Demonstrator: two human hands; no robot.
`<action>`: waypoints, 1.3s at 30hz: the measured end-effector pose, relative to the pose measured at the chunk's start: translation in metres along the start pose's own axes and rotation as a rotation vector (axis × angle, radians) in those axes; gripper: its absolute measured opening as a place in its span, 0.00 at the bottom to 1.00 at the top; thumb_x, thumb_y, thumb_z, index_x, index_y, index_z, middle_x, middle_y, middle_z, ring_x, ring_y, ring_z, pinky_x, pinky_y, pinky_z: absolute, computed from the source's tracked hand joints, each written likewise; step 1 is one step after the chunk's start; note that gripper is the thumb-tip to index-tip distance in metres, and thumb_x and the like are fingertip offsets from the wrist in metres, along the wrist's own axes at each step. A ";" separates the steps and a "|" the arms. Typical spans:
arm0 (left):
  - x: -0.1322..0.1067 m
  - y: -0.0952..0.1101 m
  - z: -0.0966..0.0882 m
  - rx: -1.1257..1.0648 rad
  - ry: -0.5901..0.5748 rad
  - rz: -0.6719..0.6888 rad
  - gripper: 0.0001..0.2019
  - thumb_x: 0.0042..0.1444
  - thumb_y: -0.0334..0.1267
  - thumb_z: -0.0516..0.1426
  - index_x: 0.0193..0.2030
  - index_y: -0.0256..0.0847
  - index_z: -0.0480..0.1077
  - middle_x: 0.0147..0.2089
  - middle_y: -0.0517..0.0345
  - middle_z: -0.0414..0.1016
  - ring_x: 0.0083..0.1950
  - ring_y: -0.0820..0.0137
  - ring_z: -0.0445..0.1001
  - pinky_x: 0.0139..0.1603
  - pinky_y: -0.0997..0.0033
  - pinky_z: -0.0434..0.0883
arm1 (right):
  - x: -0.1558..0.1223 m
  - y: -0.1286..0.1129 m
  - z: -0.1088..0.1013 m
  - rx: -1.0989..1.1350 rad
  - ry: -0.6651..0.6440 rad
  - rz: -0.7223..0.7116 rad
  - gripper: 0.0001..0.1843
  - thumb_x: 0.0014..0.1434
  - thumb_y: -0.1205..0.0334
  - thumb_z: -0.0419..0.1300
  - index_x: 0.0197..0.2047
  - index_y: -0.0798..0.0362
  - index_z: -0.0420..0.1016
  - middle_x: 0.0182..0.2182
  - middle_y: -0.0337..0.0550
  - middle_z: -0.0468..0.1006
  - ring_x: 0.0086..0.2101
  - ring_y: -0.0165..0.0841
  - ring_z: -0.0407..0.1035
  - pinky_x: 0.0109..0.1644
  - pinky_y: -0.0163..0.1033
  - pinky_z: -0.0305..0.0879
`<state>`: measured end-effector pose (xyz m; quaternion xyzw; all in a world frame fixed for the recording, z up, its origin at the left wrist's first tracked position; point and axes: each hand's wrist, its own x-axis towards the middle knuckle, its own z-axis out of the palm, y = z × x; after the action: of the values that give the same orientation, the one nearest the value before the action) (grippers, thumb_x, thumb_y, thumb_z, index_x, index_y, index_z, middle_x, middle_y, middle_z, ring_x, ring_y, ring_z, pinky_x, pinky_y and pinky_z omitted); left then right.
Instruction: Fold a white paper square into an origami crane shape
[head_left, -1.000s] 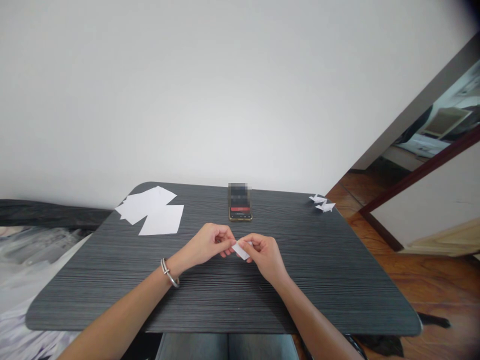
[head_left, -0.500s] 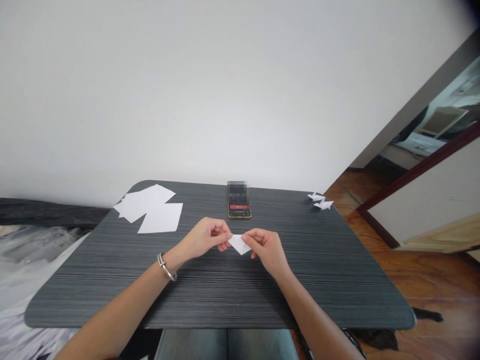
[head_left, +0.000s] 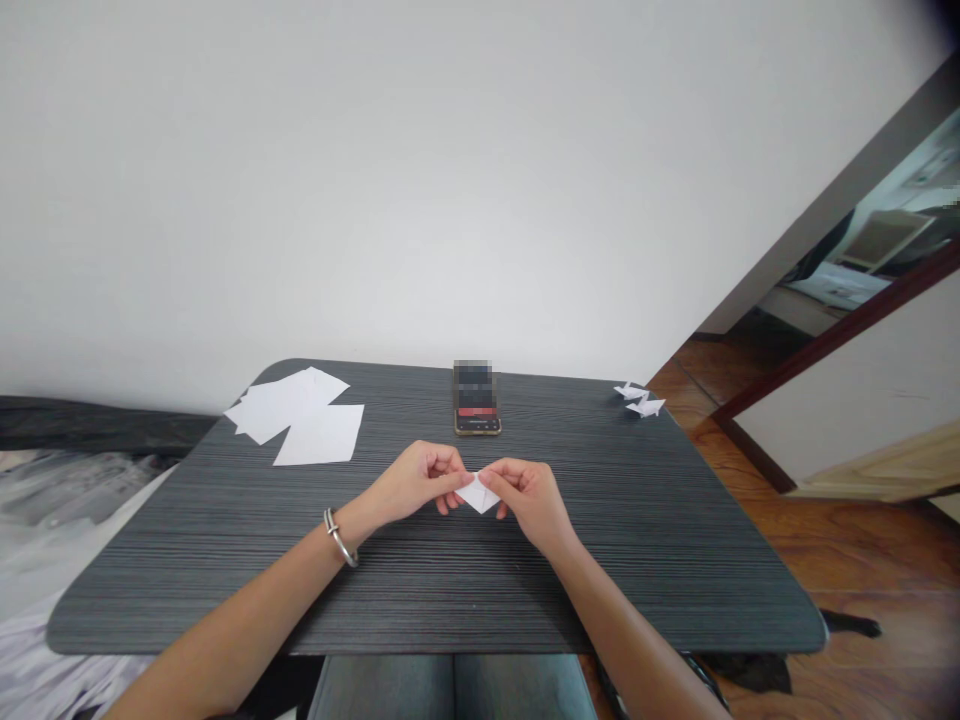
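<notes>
Both hands meet over the middle of a dark wood-grain table. My left hand, with a metal bangle on its wrist, pinches the left corner of a small folded white paper. My right hand pinches the paper's right side. The paper shows as a small downward-pointing triangle between the fingertips, just above the tabletop.
Several loose white paper sheets lie at the table's far left. A phone lies at the far middle edge. Two small folded paper figures sit at the far right corner. A white wall stands behind; wooden floor and a doorway are on the right.
The paper between my fingers has gone from a narrow slanted strip to a wider triangle. Both hands stayed at the same spot over the table.
</notes>
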<state>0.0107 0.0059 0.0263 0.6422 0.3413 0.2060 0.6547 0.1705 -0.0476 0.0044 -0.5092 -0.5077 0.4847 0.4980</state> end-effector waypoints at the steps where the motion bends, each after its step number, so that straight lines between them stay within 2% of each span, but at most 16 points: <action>1: 0.000 0.001 0.000 -0.004 -0.001 0.005 0.13 0.47 0.42 0.59 0.24 0.32 0.65 0.20 0.60 0.71 0.20 0.79 0.68 0.20 0.81 0.66 | 0.000 0.000 0.000 0.009 -0.004 -0.004 0.12 0.49 0.56 0.59 0.25 0.57 0.75 0.16 0.38 0.72 0.15 0.23 0.59 0.15 0.27 0.58; 9: -0.003 0.008 0.000 -0.038 0.040 0.053 0.15 0.46 0.44 0.59 0.22 0.33 0.65 0.18 0.62 0.69 0.18 0.80 0.66 0.19 0.81 0.65 | 0.000 -0.002 -0.003 0.097 -0.036 -0.050 0.14 0.50 0.54 0.57 0.30 0.57 0.76 0.20 0.39 0.73 0.17 0.24 0.62 0.17 0.29 0.62; 16: -0.006 0.010 0.002 0.005 0.049 0.080 0.14 0.47 0.43 0.59 0.23 0.33 0.64 0.18 0.63 0.68 0.19 0.80 0.66 0.20 0.82 0.65 | -0.002 -0.005 -0.002 0.084 -0.015 -0.065 0.11 0.50 0.57 0.58 0.27 0.57 0.74 0.18 0.37 0.72 0.16 0.23 0.61 0.17 0.27 0.60; 23: -0.006 0.010 0.002 0.019 0.040 0.068 0.14 0.47 0.44 0.59 0.23 0.33 0.65 0.20 0.59 0.71 0.20 0.79 0.67 0.21 0.80 0.66 | -0.004 -0.007 -0.003 0.046 -0.026 -0.074 0.11 0.50 0.56 0.58 0.26 0.56 0.73 0.19 0.38 0.73 0.16 0.24 0.62 0.17 0.28 0.61; 34: -0.006 0.010 0.006 -0.001 0.028 0.067 0.12 0.44 0.39 0.61 0.22 0.32 0.65 0.19 0.61 0.70 0.19 0.79 0.67 0.21 0.81 0.66 | -0.003 -0.005 -0.005 0.143 -0.038 -0.050 0.11 0.49 0.59 0.59 0.20 0.56 0.68 0.15 0.35 0.68 0.16 0.23 0.59 0.18 0.28 0.58; 39: -0.006 0.009 0.007 0.009 0.069 0.073 0.13 0.44 0.39 0.61 0.22 0.33 0.64 0.18 0.62 0.69 0.18 0.80 0.66 0.20 0.82 0.65 | -0.004 -0.006 -0.005 0.160 -0.050 -0.059 0.14 0.50 0.55 0.58 0.21 0.56 0.70 0.16 0.36 0.68 0.17 0.24 0.60 0.18 0.28 0.59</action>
<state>0.0131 -0.0024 0.0364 0.6498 0.3410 0.2500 0.6317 0.1753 -0.0512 0.0102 -0.4404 -0.4941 0.5215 0.5384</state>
